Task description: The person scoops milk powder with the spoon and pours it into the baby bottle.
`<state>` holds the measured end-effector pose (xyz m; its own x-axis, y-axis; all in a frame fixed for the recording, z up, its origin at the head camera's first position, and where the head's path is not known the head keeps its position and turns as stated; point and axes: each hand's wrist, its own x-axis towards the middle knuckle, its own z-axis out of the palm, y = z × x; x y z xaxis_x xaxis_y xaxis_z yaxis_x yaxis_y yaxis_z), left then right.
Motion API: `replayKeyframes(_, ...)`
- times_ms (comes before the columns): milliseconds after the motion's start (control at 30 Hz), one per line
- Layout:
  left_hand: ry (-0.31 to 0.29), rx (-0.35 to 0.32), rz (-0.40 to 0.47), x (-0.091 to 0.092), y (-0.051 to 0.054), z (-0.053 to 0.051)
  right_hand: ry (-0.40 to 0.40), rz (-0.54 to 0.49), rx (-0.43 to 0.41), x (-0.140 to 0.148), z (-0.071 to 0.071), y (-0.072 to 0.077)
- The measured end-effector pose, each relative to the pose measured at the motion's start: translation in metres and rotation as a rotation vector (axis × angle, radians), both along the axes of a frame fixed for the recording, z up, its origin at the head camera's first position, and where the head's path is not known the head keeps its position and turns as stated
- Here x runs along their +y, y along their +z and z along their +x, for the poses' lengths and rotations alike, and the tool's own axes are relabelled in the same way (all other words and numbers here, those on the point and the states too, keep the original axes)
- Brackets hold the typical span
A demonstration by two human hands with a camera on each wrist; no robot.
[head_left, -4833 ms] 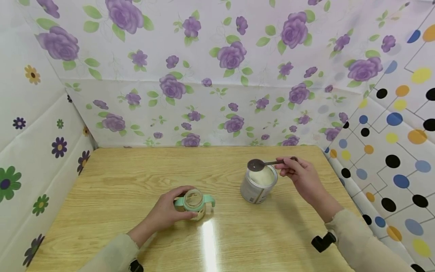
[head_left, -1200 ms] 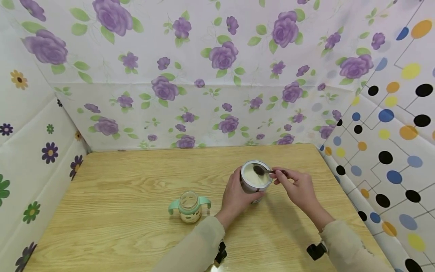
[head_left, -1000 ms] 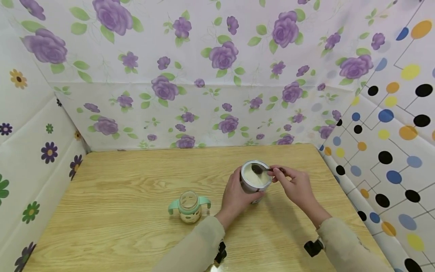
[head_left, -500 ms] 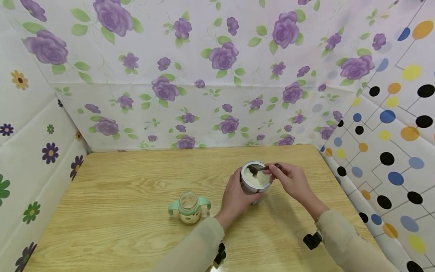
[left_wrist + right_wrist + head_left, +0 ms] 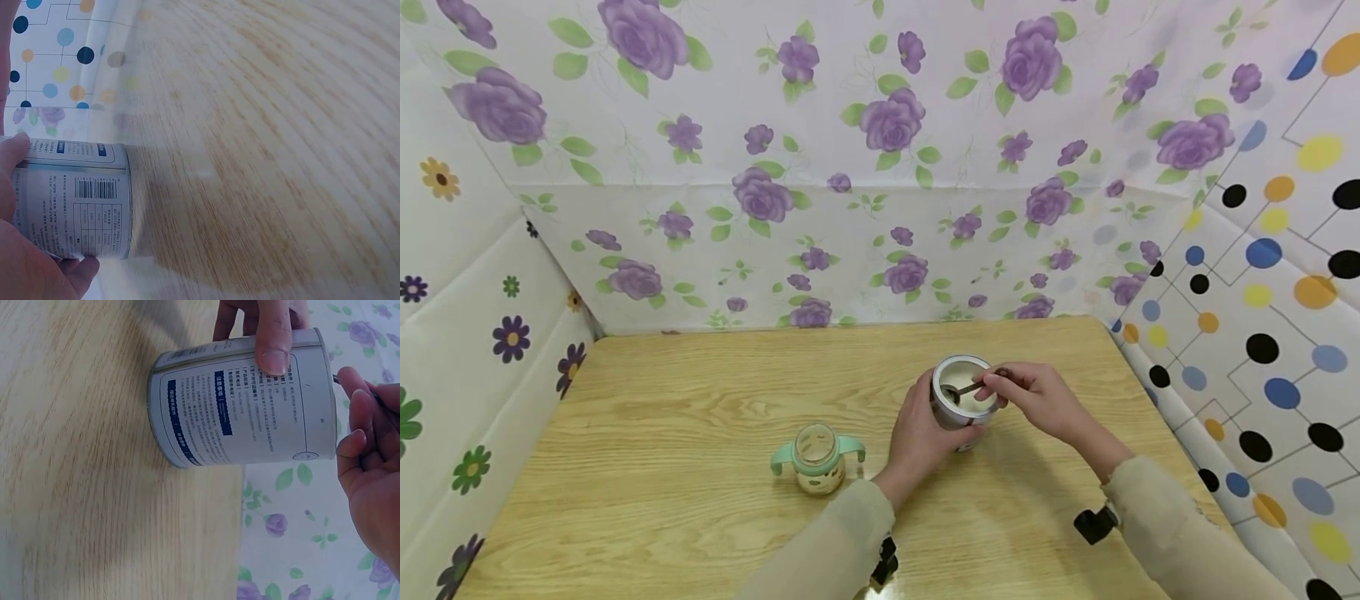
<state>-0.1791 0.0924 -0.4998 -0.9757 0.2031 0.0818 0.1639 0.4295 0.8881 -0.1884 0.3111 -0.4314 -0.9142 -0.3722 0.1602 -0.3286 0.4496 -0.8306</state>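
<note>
Wood tbl (image 5: pixel 685 400), purp. flwr backdrop (image 5: pixel 865 221) bhnd

I saw the can (image 5: pixel 250 434) hemmed in on two sides: the left fingers (image 5: pixel 923 392) curled along its left and near wall, while the right fingers (image 5: pixel 997 385), with the spoon (image 5: pixel 968 388), blocked the mouth from the right. A lane of surface (image 5: pixel 685 400) ran between the left fingers and the two-handled bottle (image 5: pixel 818 468), barred toward the near edge by the left sleeve (image 5: pixel 823 542). I had the broadest passage left of the bottle; behind the can, a strip ended at the flowered cloth (image 5: pixel 850 250).
</note>
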Motion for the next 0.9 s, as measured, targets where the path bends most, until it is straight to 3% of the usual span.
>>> replayKeyframes(300,0.001,0.003,0.0,0.0,0.0,-0.001,0.086,-0.008,-0.075,0.011,0.001,0.003)
replayKeyframes(600,-0.001,0.006,0.005,0.0,0.001,0.0,0.019,-0.122,-0.211,0.021,0.003,-0.005)
replayKeyframes(900,0.002,0.025,0.011,0.0,0.002,0.001,-0.075,-0.44,-0.355,0.03,0.007,-0.028)
